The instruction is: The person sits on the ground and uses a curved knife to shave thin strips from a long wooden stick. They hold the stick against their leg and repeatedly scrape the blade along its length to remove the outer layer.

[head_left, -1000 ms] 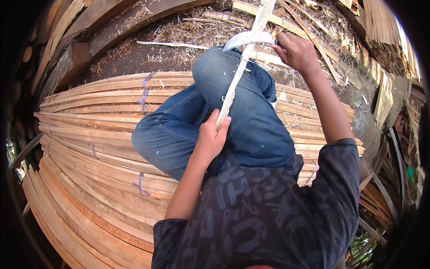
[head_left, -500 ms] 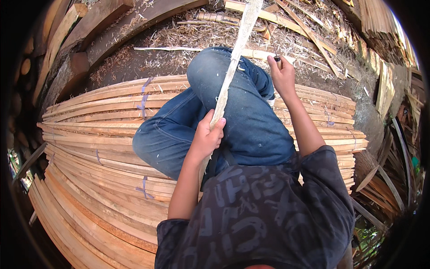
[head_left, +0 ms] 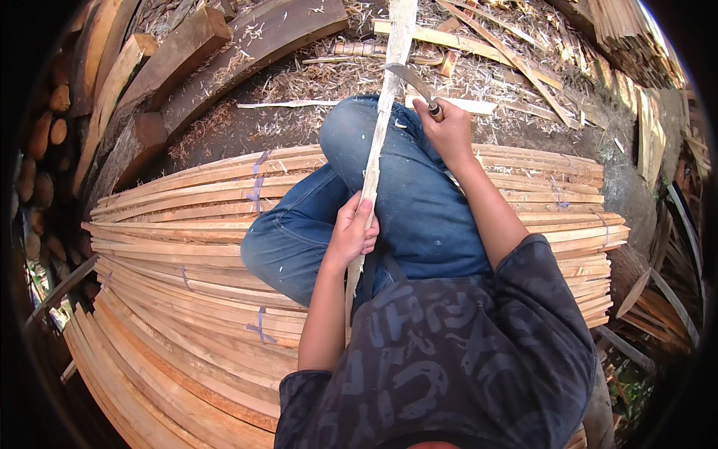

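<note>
My left hand (head_left: 354, 233) is closed around a long, pale, rough-edged wooden strip (head_left: 383, 123). The strip runs from beside my waist up over my raised knee and out past the top edge. In my right hand (head_left: 447, 135) is a curved knife (head_left: 411, 77) with a dark handle, my fingers wrapped round the handle. Its blade points left, and the tip reaches the strip beyond my knee; whether it touches the wood I cannot tell. My legs in blue jeans (head_left: 426, 202) are folded beneath the strip.
I sit on bundled wooden slats (head_left: 179, 251) tied with purple ribbon (head_left: 259, 326). Heavy dark beams (head_left: 247, 52) lie at the far left. Shavings and loose strips (head_left: 479, 49) cover the ground ahead. Stacked slats (head_left: 632, 37) stand at the far right, cut logs (head_left: 41, 191) at the left.
My right hand has moved left with the knife, and its blade has swung over to the strip. The strip stands a little more upright in my left hand. The whole view has shifted slightly.
</note>
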The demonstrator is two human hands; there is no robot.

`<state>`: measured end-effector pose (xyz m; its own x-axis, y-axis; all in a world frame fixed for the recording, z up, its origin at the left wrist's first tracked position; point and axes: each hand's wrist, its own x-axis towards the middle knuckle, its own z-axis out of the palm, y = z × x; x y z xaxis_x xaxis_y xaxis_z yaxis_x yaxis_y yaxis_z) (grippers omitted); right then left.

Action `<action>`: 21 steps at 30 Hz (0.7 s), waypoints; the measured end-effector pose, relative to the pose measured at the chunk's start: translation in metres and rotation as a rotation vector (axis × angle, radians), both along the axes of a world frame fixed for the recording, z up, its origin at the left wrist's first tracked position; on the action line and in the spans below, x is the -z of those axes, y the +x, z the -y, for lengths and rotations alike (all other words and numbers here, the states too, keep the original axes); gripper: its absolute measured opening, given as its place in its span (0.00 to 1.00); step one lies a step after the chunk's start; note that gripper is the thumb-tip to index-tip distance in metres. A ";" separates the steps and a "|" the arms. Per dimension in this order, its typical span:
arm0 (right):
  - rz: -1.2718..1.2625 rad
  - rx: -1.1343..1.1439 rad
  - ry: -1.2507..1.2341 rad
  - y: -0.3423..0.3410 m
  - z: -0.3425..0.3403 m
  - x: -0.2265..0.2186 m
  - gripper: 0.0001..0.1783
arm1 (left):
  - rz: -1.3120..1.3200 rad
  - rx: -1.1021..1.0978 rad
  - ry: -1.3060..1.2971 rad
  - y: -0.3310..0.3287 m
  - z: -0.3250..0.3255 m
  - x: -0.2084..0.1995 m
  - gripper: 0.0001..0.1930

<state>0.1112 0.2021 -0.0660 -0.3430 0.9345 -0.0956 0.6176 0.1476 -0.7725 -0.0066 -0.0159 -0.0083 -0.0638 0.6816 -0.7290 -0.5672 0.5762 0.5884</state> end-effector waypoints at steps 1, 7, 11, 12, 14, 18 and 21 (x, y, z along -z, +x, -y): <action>0.039 -0.034 0.069 0.000 -0.001 -0.002 0.18 | 0.002 0.000 0.004 -0.001 0.000 -0.001 0.13; 0.317 -0.137 0.360 -0.001 -0.030 -0.012 0.10 | 0.017 0.011 0.000 -0.003 0.001 -0.001 0.14; 0.370 -0.171 0.475 -0.004 -0.057 -0.006 0.08 | 0.055 0.017 0.025 -0.006 0.000 0.005 0.16; 0.375 -0.158 0.505 -0.007 -0.063 -0.004 0.08 | 0.071 0.017 0.030 -0.008 -0.001 0.005 0.17; 0.414 0.011 0.450 -0.007 -0.089 0.005 0.10 | 0.102 0.015 0.055 -0.007 -0.002 0.004 0.18; 0.387 0.000 0.418 -0.005 -0.096 -0.012 0.12 | 0.375 -0.023 0.161 -0.013 0.009 0.022 0.22; 0.318 0.006 0.332 -0.004 -0.086 -0.011 0.12 | 0.645 -0.087 0.284 -0.018 0.014 0.035 0.24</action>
